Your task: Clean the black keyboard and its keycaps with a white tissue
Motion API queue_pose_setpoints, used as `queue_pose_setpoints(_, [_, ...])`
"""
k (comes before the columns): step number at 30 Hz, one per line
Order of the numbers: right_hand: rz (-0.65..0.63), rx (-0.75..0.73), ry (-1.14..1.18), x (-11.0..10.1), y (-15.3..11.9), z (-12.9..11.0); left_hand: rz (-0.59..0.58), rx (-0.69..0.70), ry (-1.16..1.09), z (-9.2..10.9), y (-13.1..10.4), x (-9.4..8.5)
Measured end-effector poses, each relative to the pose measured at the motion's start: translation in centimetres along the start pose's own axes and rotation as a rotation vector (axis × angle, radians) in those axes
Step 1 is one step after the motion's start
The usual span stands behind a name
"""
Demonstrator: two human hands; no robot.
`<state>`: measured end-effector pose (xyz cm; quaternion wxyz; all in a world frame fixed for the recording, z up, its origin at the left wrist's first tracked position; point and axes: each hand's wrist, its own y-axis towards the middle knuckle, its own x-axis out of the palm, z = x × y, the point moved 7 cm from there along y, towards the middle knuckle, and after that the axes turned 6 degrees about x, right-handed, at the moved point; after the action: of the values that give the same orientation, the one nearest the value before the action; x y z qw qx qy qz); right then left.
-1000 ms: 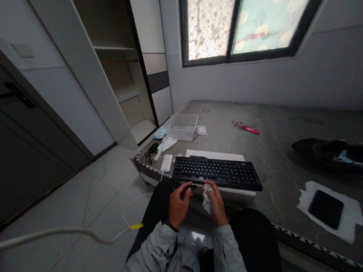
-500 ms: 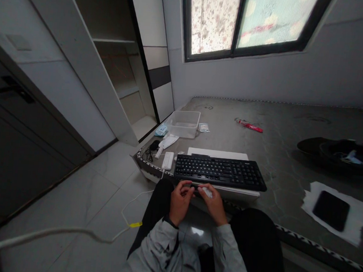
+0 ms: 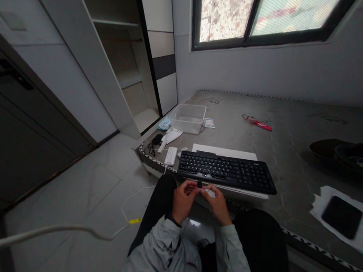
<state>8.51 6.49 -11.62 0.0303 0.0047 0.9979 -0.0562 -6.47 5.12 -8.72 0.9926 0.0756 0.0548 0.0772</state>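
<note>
In front of the keyboard's near edge my left hand (image 3: 183,201) is closed, its fingertips pinching a small black piece (image 3: 199,184). My right hand (image 3: 219,205) meets it there, thumb and finger also on that piece. A crumpled white wipe or tissue (image 3: 210,193) shows in the right hand's fingers. The piece is too small to name; it looks like a keycap. Just beyond both hands, a black keyboard (image 3: 225,171) lies on a white box (image 3: 243,154).
A white power strip (image 3: 170,156) and a black cable (image 3: 150,149) lie left of the keyboard. Behind them stands a clear plastic bin (image 3: 187,122). A red-handled tool (image 3: 259,124) is farther back. To the right, a black phone-like slab (image 3: 342,216) rests on white paper (image 3: 318,207).
The small black piece has turned and now stands up above the fingertips. Both hands stay together. The head view has shifted slightly.
</note>
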Motion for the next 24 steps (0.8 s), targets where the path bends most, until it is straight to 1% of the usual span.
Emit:
queue_pose_setpoints(3, [-0.033,0.008,-0.021,0.4,0.3,0.0,0.007,-0.002,-0.008,-0.3,0.3,-0.3])
queue_pose_setpoints(6, [-0.062,0.015,-0.035,1.2,0.5,0.0,0.008,0.01,-0.014,-0.1,0.7,-0.9])
queue_pose_setpoints(9, [-0.044,0.031,-0.086,1.6,0.6,0.2,0.029,0.059,0.075,0.6,1.5,-2.2])
queue_pose_setpoints(12, [-0.04,0.029,-0.169,2.1,0.7,0.3,0.062,0.105,0.179,1.0,3.0,-3.9])
queue_pose_setpoints(14, [-0.049,0.002,-0.228,2.7,0.7,0.1,0.074,0.067,0.163,0.3,4.5,-5.0])
queue_pose_setpoints(16, [-0.053,-0.039,-0.276,3.4,0.8,-0.4,0.087,-0.007,0.109,-1.1,6.3,-5.8])
queue_pose_setpoints(18, [-0.053,-0.085,-0.313,4.2,1.0,-1.0,0.096,-0.037,0.086,-2.3,8.1,-6.3])
queue_pose_setpoints(21, [-0.064,-0.141,-0.368,5.6,1.5,-1.6,0.079,-0.055,0.109,-3.9,10.6,-6.5])
queue_pose_setpoints(24, [-0.08,-0.164,-0.421,6.6,2.1,-1.6,0.05,-0.077,0.153,-5.1,12.2,-6.3])
